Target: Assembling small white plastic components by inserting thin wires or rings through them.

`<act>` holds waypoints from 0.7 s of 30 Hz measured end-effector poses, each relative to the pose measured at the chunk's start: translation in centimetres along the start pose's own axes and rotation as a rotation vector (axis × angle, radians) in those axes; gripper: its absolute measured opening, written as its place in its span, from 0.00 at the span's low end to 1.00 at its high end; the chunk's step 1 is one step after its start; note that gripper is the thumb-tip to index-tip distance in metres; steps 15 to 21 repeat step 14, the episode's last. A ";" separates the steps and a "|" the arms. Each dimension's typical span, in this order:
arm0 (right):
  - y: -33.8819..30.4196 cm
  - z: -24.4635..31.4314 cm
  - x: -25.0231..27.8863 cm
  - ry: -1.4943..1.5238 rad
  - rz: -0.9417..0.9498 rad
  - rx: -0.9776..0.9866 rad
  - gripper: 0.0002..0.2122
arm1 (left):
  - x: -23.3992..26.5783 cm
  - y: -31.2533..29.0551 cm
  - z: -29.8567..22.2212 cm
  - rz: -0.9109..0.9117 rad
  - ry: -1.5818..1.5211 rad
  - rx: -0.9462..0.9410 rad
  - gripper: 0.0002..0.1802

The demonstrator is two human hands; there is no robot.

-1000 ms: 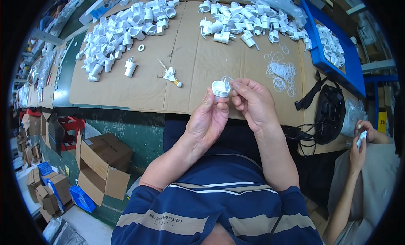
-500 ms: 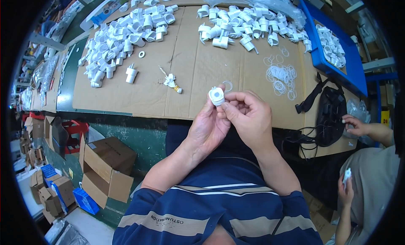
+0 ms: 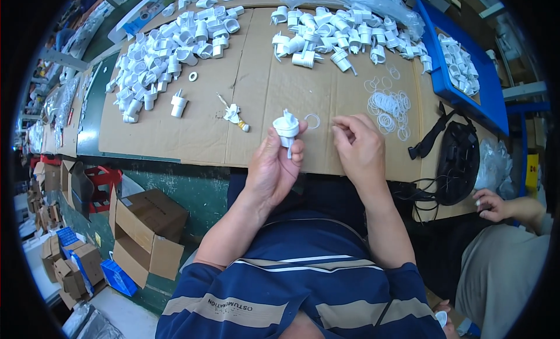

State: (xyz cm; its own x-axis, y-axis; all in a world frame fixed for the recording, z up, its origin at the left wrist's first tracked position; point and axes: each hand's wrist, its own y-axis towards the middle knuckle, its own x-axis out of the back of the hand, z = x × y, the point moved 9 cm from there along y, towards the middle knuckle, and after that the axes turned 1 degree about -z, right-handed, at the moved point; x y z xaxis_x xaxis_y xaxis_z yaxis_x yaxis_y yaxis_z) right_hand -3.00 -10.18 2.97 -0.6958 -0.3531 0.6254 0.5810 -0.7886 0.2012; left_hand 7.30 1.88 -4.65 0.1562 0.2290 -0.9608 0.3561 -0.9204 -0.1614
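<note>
My left hand (image 3: 274, 173) is closed round a white plastic fitting (image 3: 286, 126), which stands upright with a prong on top and a narrow stem pointing down. On the cardboard just beyond the fitting lies a thin clear ring (image 3: 313, 122). To its right, my right hand (image 3: 360, 145) hovers with curled fingers, apart from the fitting; whether anything small is between the fingertips is hidden. Nearest to that hand is a heap of clear rings (image 3: 389, 108). Left of the fitting lies a small white part with a yellowish end (image 3: 234, 114).
Heaps of white caps (image 3: 146, 70) and white fittings (image 3: 332, 32) cover the far side. A blue tray (image 3: 440, 70) stands at the right, near a black bag (image 3: 458, 161). Another person's hand (image 3: 491, 205) rests beside the bag. An open carton (image 3: 146, 234) is on the floor.
My right hand has let go of the fitting and moved right. My left hand has shifted slightly left and turned the fitting upright. The other person's lower hand has dropped toward the bottom edge.
</note>
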 end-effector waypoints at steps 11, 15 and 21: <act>0.5 0.0 -3.9 -0.126 0.076 0.204 0.05 | 0.5 1.1 -3.4 -0.057 0.102 -0.207 0.28; 0.8 -1.4 -3.0 0.005 0.042 0.111 0.04 | 1.1 1.2 -3.4 -0.025 0.094 -0.206 0.29; 0.8 -1.4 -3.0 0.005 0.042 0.111 0.04 | 1.1 1.2 -3.4 -0.025 0.094 -0.206 0.29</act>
